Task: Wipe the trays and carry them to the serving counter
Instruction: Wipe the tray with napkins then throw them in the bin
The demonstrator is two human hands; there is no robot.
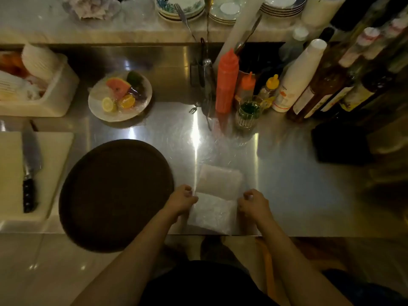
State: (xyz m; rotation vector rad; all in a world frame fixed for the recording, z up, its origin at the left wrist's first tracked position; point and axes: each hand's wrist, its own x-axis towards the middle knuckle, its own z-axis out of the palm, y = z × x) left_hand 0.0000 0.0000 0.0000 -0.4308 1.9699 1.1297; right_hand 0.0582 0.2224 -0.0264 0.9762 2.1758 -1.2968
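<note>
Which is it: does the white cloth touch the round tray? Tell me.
Apart. The head view shows bare steel counter and the left hand between the white cloth and the round tray.

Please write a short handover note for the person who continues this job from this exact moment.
Left hand and right hand: each pinches a side edge of the white cloth, which lies on the steel counter as if being folded.
Round dark tray: left of the cloth, its near edge hanging over the counter's front; nothing on it.
Done: cannot tell whether the tray was wiped.
Left: probably wipe the tray, then carry it to the serving counter. Knife lies on the board nearby.
</note>
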